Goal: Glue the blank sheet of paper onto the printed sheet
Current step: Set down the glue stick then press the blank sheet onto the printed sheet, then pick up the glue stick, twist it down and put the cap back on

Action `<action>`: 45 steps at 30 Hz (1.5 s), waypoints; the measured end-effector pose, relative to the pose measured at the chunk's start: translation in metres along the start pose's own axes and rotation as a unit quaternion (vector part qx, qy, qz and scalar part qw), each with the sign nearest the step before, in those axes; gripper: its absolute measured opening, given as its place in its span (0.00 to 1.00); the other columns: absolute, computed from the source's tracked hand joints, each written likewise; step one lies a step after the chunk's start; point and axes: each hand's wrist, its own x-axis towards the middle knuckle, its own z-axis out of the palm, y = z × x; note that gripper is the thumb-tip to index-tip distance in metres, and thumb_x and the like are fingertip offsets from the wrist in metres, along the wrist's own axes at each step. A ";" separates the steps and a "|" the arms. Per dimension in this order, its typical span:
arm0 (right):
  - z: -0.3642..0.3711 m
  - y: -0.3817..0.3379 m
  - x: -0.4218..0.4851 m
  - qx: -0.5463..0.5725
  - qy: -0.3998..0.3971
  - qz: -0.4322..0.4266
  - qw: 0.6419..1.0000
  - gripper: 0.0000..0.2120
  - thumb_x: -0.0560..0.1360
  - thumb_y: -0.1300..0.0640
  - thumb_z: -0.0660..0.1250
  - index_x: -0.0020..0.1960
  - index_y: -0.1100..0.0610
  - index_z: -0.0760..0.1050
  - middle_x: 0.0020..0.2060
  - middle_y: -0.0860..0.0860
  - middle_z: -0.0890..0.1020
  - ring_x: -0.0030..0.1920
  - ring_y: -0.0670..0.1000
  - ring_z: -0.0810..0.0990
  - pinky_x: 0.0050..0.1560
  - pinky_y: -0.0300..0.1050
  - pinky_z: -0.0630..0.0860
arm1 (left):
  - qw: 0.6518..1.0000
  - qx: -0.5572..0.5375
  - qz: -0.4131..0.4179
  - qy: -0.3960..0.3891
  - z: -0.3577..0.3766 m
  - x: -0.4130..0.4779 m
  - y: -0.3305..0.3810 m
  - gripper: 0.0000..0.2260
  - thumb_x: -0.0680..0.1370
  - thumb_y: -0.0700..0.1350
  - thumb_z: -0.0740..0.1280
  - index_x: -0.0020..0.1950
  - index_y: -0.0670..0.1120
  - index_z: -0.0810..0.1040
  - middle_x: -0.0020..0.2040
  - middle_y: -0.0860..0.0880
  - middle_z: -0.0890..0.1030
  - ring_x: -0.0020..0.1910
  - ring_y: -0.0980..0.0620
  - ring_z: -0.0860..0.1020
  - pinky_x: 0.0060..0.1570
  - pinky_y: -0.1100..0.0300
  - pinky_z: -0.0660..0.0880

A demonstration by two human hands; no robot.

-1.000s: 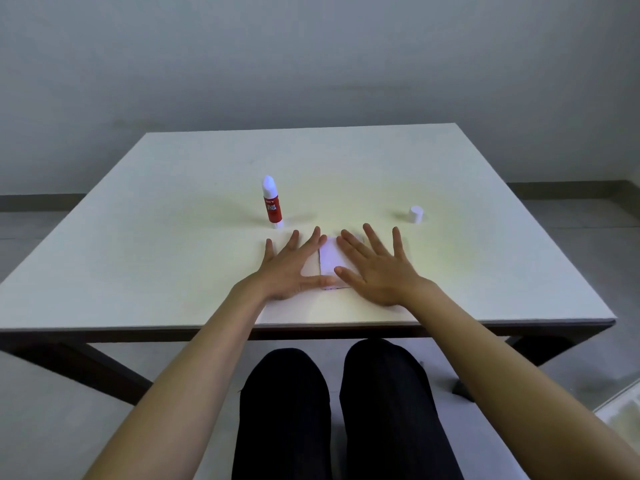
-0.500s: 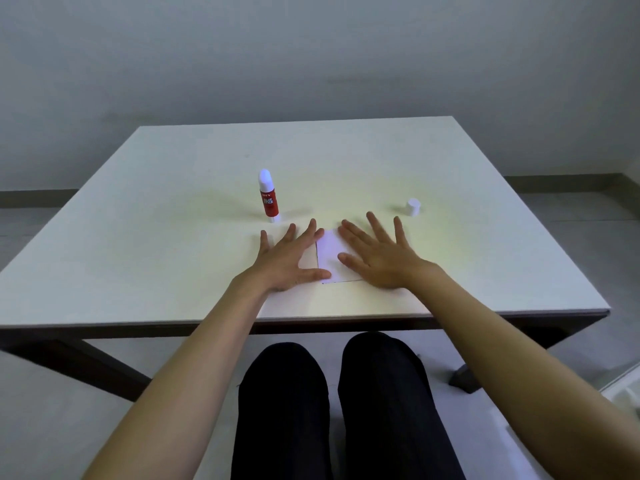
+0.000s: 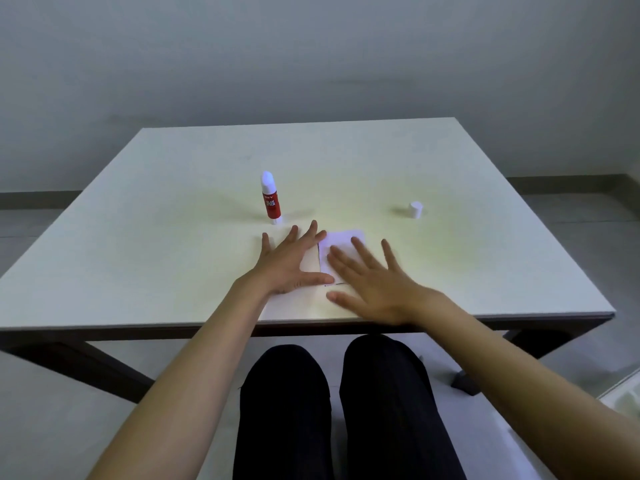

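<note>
A small blank white sheet (image 3: pixel 343 242) lies on a larger sheet (image 3: pixel 296 304) near the table's front edge; a thin dark printed line shows along its left and lower edges. My left hand (image 3: pixel 289 263) rests flat, fingers spread, on the larger sheet just left of the blank one, thumb touching its lower corner. My right hand (image 3: pixel 372 284) is spread flat with its fingers over the blank sheet's lower right part, blurred by motion. A red glue stick (image 3: pixel 270 199) stands upright, uncapped, behind my left hand. Its white cap (image 3: pixel 415 209) stands apart at the right.
The white table (image 3: pixel 173 237) has its front edge right below my wrists. My knees in black trousers show under it. A grey wall stands behind the table, and a pale object sits on the floor at the lower right corner.
My right hand has slid back toward the front edge and to the right, uncovering more of the blank sheet. My left hand has stayed pressed in place.
</note>
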 end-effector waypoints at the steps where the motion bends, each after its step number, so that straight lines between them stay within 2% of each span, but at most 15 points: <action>1: 0.005 -0.002 -0.006 0.001 0.002 -0.024 1.000 0.38 0.72 0.30 0.35 0.76 0.45 0.35 0.76 0.40 0.38 0.74 0.48 0.29 0.71 0.61 0.26 | 1.000 -0.001 0.000 0.001 0.000 0.000 0.000 0.42 0.69 0.66 0.66 0.77 0.59 0.48 0.78 0.60 0.43 0.77 0.55 0.40 0.70 0.39 0.31; 8: -0.020 0.033 0.011 -0.011 -0.015 0.087 0.996 0.31 0.78 0.36 0.39 0.76 0.45 0.36 0.77 0.39 0.39 0.75 0.51 0.31 0.72 0.62 0.28 | 1.000 -0.023 0.000 -0.003 0.000 -0.002 0.000 0.41 0.70 0.64 0.66 0.77 0.58 0.48 0.78 0.60 0.43 0.77 0.56 0.39 0.71 0.40 0.30; 13: 0.002 0.004 -0.008 -0.005 0.007 -0.003 1.000 0.38 0.72 0.30 0.36 0.76 0.46 0.36 0.77 0.41 0.38 0.75 0.48 0.29 0.71 0.60 0.26 | 1.000 -0.031 -0.002 -0.002 0.000 -0.003 0.002 0.42 0.70 0.65 0.67 0.77 0.59 0.48 0.78 0.61 0.43 0.77 0.57 0.39 0.70 0.41 0.30; 16: 0.000 0.011 -0.014 0.000 0.004 -0.006 1.000 0.33 0.73 0.31 0.36 0.76 0.42 0.35 0.76 0.37 0.39 0.75 0.48 0.30 0.70 0.60 0.25 | 0.999 -0.038 0.000 -0.002 -0.002 -0.005 0.003 0.41 0.70 0.63 0.67 0.77 0.58 0.49 0.78 0.62 0.43 0.77 0.58 0.39 0.70 0.42 0.29; 20: -0.007 0.021 -0.008 -0.014 0.001 0.016 1.000 0.30 0.77 0.35 0.40 0.75 0.41 0.34 0.76 0.37 0.39 0.76 0.51 0.33 0.71 0.62 0.28 | 0.987 -0.157 -0.007 0.030 -0.002 -0.016 -0.004 0.43 0.69 0.58 0.72 0.77 0.59 0.50 0.67 0.80 0.50 0.76 0.56 0.41 0.72 0.47 0.34; 23: -0.002 0.022 -0.010 -0.012 0.024 -0.003 1.000 0.30 0.77 0.36 0.41 0.75 0.40 0.33 0.76 0.38 0.38 0.77 0.51 0.34 0.72 0.63 0.29 | 0.958 -0.268 -0.009 0.106 -0.001 -0.022 -0.011 0.37 0.69 0.52 0.74 0.74 0.58 0.58 0.65 0.66 0.71 0.73 0.56 0.61 0.74 0.52 0.53; 26: 0.003 0.023 -0.012 -0.015 0.052 -0.005 0.999 0.30 0.78 0.36 0.41 0.74 0.39 0.31 0.76 0.38 0.35 0.77 0.50 0.35 0.73 0.62 0.31 | 0.906 -0.363 -0.016 0.218 -0.006 -0.024 -0.013 0.23 0.72 0.45 0.73 0.65 0.56 0.72 0.53 0.61 0.79 0.59 0.61 0.75 0.61 0.64 0.67; 29: 0.006 0.020 -0.013 0.029 0.105 -0.006 0.994 0.30 0.78 0.38 0.42 0.74 0.40 0.33 0.76 0.39 0.35 0.77 0.47 0.38 0.75 0.58 0.36 | 0.848 -0.374 -0.055 0.371 -0.015 -0.023 -0.016 0.12 0.74 0.43 0.69 0.55 0.56 0.80 0.40 0.63 0.80 0.43 0.70 0.77 0.44 0.77 0.70; 32: 0.004 0.020 -0.015 0.159 0.208 0.000 0.965 0.28 0.80 0.44 0.53 0.77 0.47 0.49 0.78 0.44 0.49 0.74 0.42 0.54 0.73 0.45 0.53 | 0.806 -0.340 -0.098 0.475 -0.027 -0.014 -0.018 0.15 0.73 0.42 0.69 0.59 0.49 0.78 0.47 0.56 0.79 0.44 0.70 0.75 0.41 0.79 0.68; 34: 0.001 0.023 -0.016 0.228 0.321 0.031 0.919 0.19 0.78 0.56 0.63 0.67 0.56 0.71 0.70 0.50 0.70 0.63 0.41 0.69 0.60 0.34 0.65 | 0.806 -0.336 -0.115 0.473 -0.035 -0.003 -0.018 0.21 0.73 0.43 0.71 0.65 0.47 0.74 0.56 0.53 0.77 0.52 0.63 0.75 0.49 0.71 0.70; 36: -0.001 0.027 -0.019 0.266 0.409 0.078 0.870 0.04 0.73 0.66 0.69 0.47 0.60 0.80 0.48 0.54 0.82 0.45 0.43 0.77 0.45 0.31 0.68 | 0.828 -0.333 -0.139 0.429 -0.038 0.011 -0.017 0.25 0.72 0.46 0.72 0.68 0.44 0.71 0.63 0.52 0.75 0.61 0.56 0.74 0.55 0.63 0.69; 38: 0.000 0.030 -0.022 0.320 0.415 0.123 0.843 0.05 0.72 0.66 0.70 0.38 0.60 0.78 0.35 0.53 0.81 0.36 0.46 0.75 0.37 0.31 0.68 | 0.846 -0.322 -0.152 0.396 -0.037 0.023 -0.016 0.21 0.72 0.47 0.71 0.63 0.41 0.74 0.61 0.49 0.78 0.61 0.52 0.75 0.56 0.60 0.69; 41: 0.000 0.030 -0.023 0.393 0.385 0.155 0.821 0.12 0.70 0.62 0.73 0.33 0.62 0.72 0.28 0.53 0.76 0.31 0.48 0.70 0.33 0.31 0.67 | 0.846 -0.320 -0.140 0.403 -0.033 0.032 -0.011 0.08 0.73 0.45 0.68 0.44 0.40 0.77 0.42 0.46 0.82 0.44 0.49 0.76 0.44 0.59 0.68; 43: -0.002 0.026 -0.020 0.408 0.379 0.163 0.815 0.18 0.70 0.57 0.73 0.30 0.62 0.67 0.25 0.52 0.71 0.28 0.47 0.65 0.31 0.35 0.64 | 0.844 -0.323 -0.141 0.403 -0.036 0.033 -0.009 0.09 0.73 0.45 0.67 0.37 0.41 0.76 0.33 0.46 0.81 0.37 0.50 0.77 0.40 0.60 0.68; 45: -0.007 0.015 -0.016 0.422 0.362 0.150 0.817 0.18 0.74 0.53 0.68 0.32 0.62 0.69 0.26 0.52 0.73 0.27 0.44 0.68 0.32 0.36 0.64 | 0.839 -0.366 -0.126 0.382 -0.043 0.029 -0.001 0.12 0.73 0.48 0.67 0.32 0.44 0.78 0.31 0.50 0.82 0.37 0.57 0.79 0.40 0.59 0.70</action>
